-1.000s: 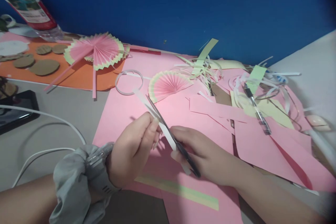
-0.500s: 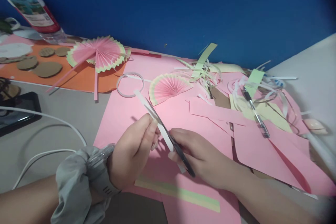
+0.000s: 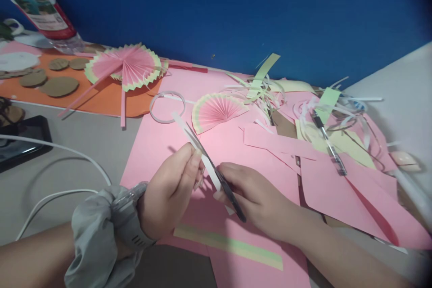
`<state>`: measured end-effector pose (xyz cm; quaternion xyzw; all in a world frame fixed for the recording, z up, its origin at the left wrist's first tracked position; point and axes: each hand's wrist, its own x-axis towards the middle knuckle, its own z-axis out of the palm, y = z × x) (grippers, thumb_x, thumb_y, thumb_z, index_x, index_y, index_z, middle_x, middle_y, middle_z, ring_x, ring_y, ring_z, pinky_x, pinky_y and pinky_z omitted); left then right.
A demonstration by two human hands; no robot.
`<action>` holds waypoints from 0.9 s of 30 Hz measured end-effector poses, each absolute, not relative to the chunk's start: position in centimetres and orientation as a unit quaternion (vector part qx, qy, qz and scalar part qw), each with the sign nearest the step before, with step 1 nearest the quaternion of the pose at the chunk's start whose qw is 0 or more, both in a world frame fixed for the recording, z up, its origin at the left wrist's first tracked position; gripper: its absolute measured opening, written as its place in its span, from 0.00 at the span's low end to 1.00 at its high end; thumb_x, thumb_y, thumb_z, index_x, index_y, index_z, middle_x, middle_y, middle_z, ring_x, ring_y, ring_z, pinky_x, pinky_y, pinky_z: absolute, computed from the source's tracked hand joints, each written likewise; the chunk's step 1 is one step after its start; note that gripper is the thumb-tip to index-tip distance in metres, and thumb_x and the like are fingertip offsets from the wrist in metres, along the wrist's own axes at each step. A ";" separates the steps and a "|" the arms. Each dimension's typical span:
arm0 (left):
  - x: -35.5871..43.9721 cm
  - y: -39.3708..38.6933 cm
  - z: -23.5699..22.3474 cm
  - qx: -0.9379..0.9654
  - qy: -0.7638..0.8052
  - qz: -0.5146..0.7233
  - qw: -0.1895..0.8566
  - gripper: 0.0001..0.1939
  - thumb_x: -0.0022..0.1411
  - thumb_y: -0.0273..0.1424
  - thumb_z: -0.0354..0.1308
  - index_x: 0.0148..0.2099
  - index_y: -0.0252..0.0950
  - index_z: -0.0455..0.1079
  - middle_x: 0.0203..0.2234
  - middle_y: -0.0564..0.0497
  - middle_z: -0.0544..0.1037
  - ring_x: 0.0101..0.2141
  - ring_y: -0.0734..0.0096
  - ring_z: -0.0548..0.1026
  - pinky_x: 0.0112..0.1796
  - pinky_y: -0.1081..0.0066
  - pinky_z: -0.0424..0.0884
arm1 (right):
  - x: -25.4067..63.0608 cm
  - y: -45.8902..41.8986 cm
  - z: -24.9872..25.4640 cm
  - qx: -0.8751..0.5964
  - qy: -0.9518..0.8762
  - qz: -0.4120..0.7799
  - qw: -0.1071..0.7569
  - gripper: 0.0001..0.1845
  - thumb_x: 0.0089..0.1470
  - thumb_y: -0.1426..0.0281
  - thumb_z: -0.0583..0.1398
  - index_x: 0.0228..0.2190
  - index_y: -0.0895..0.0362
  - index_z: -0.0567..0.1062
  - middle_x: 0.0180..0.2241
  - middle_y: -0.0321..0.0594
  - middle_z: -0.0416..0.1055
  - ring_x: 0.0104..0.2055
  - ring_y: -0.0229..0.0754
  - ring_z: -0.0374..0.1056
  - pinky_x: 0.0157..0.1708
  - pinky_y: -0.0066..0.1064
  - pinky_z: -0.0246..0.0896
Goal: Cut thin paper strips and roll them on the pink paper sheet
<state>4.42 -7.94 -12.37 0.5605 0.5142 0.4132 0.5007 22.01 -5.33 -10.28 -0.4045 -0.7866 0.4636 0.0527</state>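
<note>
A narrow white paper strip is pinched between the thumb and fingers of my left hand. My right hand is closed around black scissors, whose blades point up and left along the strip. My fingers partly hide the handles, and I cannot tell whether the blades touch the strip. Under both hands lies pink paper, with a green and yellow strip on it near me. Just beyond the hands rest a folded pink paper fan and a pale ring.
Paper scraps heap along the back. A pen lies on pink sheets at the right. At the left are a pleated pink fan, cardboard discs, a bottle, a phone and a white cable. A blue wall stands behind.
The scissors and my right hand have shifted slightly up and left. My left hand keeps its pinch on the white strip, nearly in the same place.
</note>
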 end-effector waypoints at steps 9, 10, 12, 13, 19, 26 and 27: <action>4.4 -8.1 -12.3 0.557 0.510 0.423 0.502 0.16 0.70 0.36 0.39 0.29 0.39 0.55 0.22 0.58 0.61 0.24 0.76 0.61 0.28 0.71 0.60 | 22.1 -5.2 -10.3 -0.406 -0.763 0.497 0.071 0.11 0.58 0.73 0.53 0.24 0.56 0.60 0.25 0.31 0.58 0.27 0.34 0.56 0.29 0.28 0.49; 4.4 -8.0 -12.3 0.557 0.509 0.421 0.504 0.17 0.70 0.36 0.39 0.28 0.39 0.55 0.22 0.58 0.61 0.24 0.76 0.61 0.28 0.71 0.60 | 22.1 -5.2 -10.4 -0.406 -0.751 0.515 0.083 0.12 0.59 0.72 0.53 0.23 0.56 0.60 0.25 0.31 0.58 0.27 0.34 0.56 0.29 0.28 0.50; 4.4 -7.9 -12.2 0.554 0.508 0.419 0.509 0.17 0.70 0.37 0.39 0.28 0.39 0.55 0.21 0.58 0.62 0.23 0.76 0.62 0.28 0.71 0.60 | 22.3 -5.2 -10.6 -0.406 -0.704 0.570 0.124 0.14 0.60 0.67 0.54 0.23 0.56 0.60 0.24 0.32 0.58 0.27 0.34 0.57 0.29 0.28 0.52; 4.4 -7.9 -12.1 0.552 0.508 0.419 0.511 0.17 0.70 0.37 0.40 0.27 0.39 0.55 0.21 0.58 0.62 0.23 0.76 0.62 0.27 0.71 0.60 | 22.4 -5.2 -10.8 -0.404 -0.672 0.603 0.148 0.15 0.60 0.64 0.53 0.23 0.56 0.61 0.24 0.32 0.59 0.27 0.34 0.57 0.29 0.28 0.53; 4.4 -7.6 -12.0 0.543 0.506 0.425 0.519 0.17 0.70 0.37 0.40 0.29 0.39 0.57 0.21 0.57 0.63 0.23 0.76 0.64 0.28 0.70 0.61 | 23.2 -4.4 -12.7 -0.363 -0.546 0.696 0.293 0.23 0.58 0.51 0.51 0.25 0.57 0.65 0.22 0.34 0.61 0.22 0.34 0.59 0.22 0.27 0.56; 4.1 -7.6 -12.3 0.537 0.484 0.443 0.530 0.12 0.68 0.38 0.45 0.33 0.39 0.59 0.20 0.58 0.63 0.23 0.76 0.64 0.27 0.70 0.62 | 22.9 -4.3 -12.6 -0.389 -0.535 0.660 0.358 0.21 0.57 0.53 0.54 0.25 0.58 0.68 0.24 0.34 0.63 0.20 0.31 0.58 0.21 0.26 0.56; 4.1 -7.6 -12.4 0.536 0.481 0.444 0.532 0.12 0.68 0.37 0.45 0.33 0.39 0.59 0.20 0.58 0.63 0.23 0.76 0.64 0.27 0.70 0.62 | 22.8 -4.3 -12.6 -0.387 -0.533 0.661 0.359 0.21 0.57 0.53 0.53 0.26 0.58 0.68 0.24 0.34 0.64 0.20 0.31 0.58 0.21 0.26 0.56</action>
